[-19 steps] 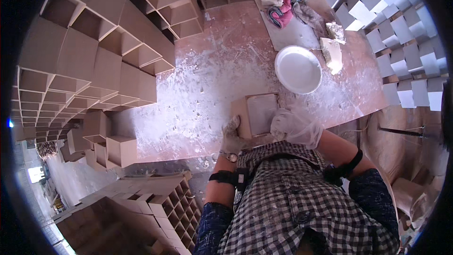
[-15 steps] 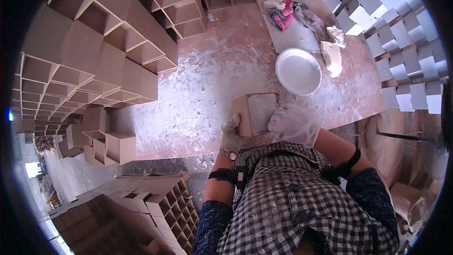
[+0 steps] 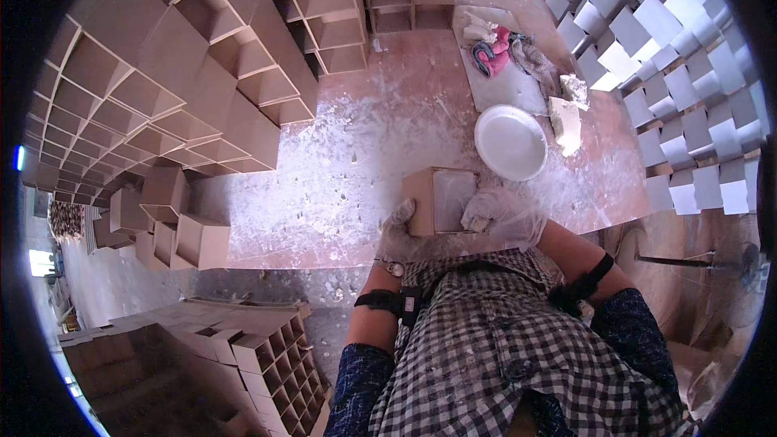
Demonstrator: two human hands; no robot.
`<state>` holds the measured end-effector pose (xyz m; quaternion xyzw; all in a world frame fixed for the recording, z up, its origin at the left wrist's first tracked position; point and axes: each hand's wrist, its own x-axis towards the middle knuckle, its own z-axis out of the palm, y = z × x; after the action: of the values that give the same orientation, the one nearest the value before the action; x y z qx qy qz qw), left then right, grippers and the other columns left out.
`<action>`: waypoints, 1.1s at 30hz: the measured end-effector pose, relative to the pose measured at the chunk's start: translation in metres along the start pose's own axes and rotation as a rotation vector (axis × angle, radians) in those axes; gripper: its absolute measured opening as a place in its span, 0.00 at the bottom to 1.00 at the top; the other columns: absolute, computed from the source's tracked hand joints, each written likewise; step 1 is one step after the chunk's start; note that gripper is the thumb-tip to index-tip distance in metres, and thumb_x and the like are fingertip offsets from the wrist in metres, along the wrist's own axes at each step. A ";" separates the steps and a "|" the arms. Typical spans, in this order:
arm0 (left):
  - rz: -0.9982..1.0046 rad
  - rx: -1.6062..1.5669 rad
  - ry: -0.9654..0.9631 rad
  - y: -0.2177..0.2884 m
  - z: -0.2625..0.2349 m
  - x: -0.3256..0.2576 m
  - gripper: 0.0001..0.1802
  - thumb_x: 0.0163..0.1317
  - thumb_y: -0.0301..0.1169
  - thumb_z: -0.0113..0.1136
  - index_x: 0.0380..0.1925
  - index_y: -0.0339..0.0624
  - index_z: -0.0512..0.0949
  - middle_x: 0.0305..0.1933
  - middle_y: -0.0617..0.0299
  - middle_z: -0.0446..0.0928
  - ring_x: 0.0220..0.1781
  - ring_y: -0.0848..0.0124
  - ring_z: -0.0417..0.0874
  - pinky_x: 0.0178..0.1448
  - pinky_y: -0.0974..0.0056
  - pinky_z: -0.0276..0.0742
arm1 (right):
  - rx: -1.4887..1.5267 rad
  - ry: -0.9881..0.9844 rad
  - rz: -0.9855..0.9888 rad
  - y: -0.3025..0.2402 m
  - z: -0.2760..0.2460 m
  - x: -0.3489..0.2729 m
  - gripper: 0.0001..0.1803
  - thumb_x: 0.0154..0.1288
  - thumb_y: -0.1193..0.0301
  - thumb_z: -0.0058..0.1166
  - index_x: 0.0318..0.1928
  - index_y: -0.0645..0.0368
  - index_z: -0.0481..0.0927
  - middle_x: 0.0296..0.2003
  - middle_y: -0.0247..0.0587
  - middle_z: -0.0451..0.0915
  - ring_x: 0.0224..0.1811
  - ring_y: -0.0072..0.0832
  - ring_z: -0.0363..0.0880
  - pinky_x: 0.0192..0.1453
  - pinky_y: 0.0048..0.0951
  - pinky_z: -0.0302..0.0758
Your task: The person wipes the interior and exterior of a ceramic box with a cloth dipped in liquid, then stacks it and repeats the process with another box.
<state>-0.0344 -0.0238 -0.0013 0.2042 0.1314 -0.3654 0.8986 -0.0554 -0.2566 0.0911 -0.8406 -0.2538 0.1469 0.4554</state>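
An open brown cardboard box with a pale grey inside sits at the near edge of the table, close to my apron. My left hand, in a whitish glove, grips its left wall, with the thumb against the outer side. At the box's right edge is my right hand, also in a whitish glove under a loose, see-through cover. Its fingers are curled closed over the rim, and I cannot make out what, if anything, is inside them. A round white basin stands just beyond that hand.
Stacked open cardboard boxes rise along the left. White-grey boxes are piled at the right. Past the basin lie a pink cloth and pale yellow foam pieces. White powder smears the reddish tabletop. More boxes stand lower left.
The whole view has tilted, so the table's far things sit lower in the picture. Both hands stay at the box; my right hand has shifted only slightly along its right edge.
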 end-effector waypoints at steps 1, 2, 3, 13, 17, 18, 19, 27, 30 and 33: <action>0.003 -0.002 0.007 0.000 -0.001 0.002 0.38 0.59 0.48 0.61 0.62 0.34 0.65 0.63 0.46 0.69 0.64 0.49 0.70 0.68 0.41 0.64 | -0.004 -0.001 -0.004 -0.002 -0.005 0.006 0.10 0.49 0.76 0.56 0.35 0.56 0.82 0.34 0.42 0.82 0.36 0.36 0.82 0.41 0.35 0.77; 0.007 0.000 0.004 0.000 -0.002 0.003 0.38 0.59 0.48 0.61 0.62 0.34 0.65 0.63 0.46 0.69 0.64 0.49 0.70 0.68 0.41 0.64 | -0.273 0.034 0.015 -0.005 -0.007 0.016 0.10 0.48 0.76 0.56 0.35 0.57 0.81 0.33 0.42 0.82 0.36 0.37 0.82 0.41 0.36 0.77; -0.011 -0.009 -0.013 0.002 -0.003 0.003 0.38 0.59 0.48 0.60 0.63 0.35 0.64 0.63 0.45 0.68 0.65 0.49 0.69 0.69 0.42 0.64 | -0.536 0.066 0.034 -0.008 -0.005 0.027 0.10 0.47 0.76 0.56 0.34 0.57 0.81 0.33 0.42 0.81 0.37 0.37 0.81 0.41 0.36 0.77; -0.095 0.116 -0.007 0.010 0.007 0.011 0.33 0.64 0.46 0.56 0.62 0.34 0.65 0.62 0.46 0.70 0.62 0.52 0.72 0.68 0.46 0.65 | -0.063 0.084 -0.098 -0.032 0.013 0.015 0.11 0.47 0.69 0.64 0.32 0.58 0.80 0.30 0.38 0.79 0.34 0.35 0.80 0.41 0.33 0.76; -0.034 0.183 0.052 0.027 0.022 0.012 0.28 0.60 0.38 0.63 0.55 0.30 0.71 0.52 0.50 0.77 0.52 0.60 0.80 0.58 0.57 0.78 | -0.541 -0.253 0.171 -0.006 -0.003 -0.001 0.15 0.48 0.60 0.65 0.32 0.55 0.80 0.32 0.40 0.78 0.38 0.39 0.78 0.48 0.35 0.74; -0.062 0.157 0.043 0.025 0.014 0.013 0.28 0.61 0.39 0.63 0.56 0.32 0.71 0.53 0.52 0.77 0.52 0.61 0.80 0.57 0.57 0.78 | -0.647 -0.173 0.088 -0.012 -0.001 -0.004 0.17 0.47 0.57 0.65 0.33 0.55 0.81 0.34 0.41 0.78 0.41 0.40 0.77 0.52 0.36 0.72; -0.099 0.137 0.029 0.023 0.011 0.013 0.28 0.61 0.41 0.63 0.57 0.35 0.71 0.53 0.54 0.77 0.52 0.61 0.80 0.57 0.57 0.78 | -0.752 -0.083 0.011 -0.018 0.001 -0.010 0.20 0.45 0.54 0.65 0.34 0.54 0.81 0.35 0.43 0.78 0.43 0.42 0.76 0.55 0.37 0.70; 0.266 0.747 -0.007 -0.025 -0.008 -0.021 0.29 0.59 0.42 0.65 0.57 0.42 0.71 0.51 0.63 0.76 0.53 0.69 0.76 0.53 0.62 0.76 | -0.479 0.157 0.191 -0.011 0.012 -0.024 0.14 0.48 0.59 0.65 0.33 0.52 0.84 0.34 0.41 0.80 0.40 0.38 0.79 0.47 0.38 0.73; 0.419 0.420 0.055 -0.021 0.017 -0.002 0.25 0.58 0.41 0.67 0.51 0.41 0.76 0.46 0.62 0.79 0.47 0.66 0.80 0.50 0.60 0.78 | -0.043 0.334 0.335 -0.029 0.018 -0.006 0.12 0.48 0.62 0.66 0.31 0.55 0.82 0.28 0.39 0.79 0.35 0.36 0.79 0.42 0.35 0.75; 0.317 0.293 0.037 0.000 0.040 -0.009 0.31 0.56 0.49 0.67 0.53 0.40 0.72 0.49 0.58 0.76 0.48 0.64 0.79 0.50 0.58 0.80 | 0.227 0.282 0.305 -0.037 0.014 0.004 0.11 0.48 0.65 0.62 0.32 0.56 0.82 0.31 0.39 0.81 0.38 0.37 0.80 0.42 0.34 0.76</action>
<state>-0.0371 -0.0370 0.0372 0.3573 0.0594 -0.2308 0.9031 -0.0696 -0.2275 0.1145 -0.8247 -0.0396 0.1225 0.5508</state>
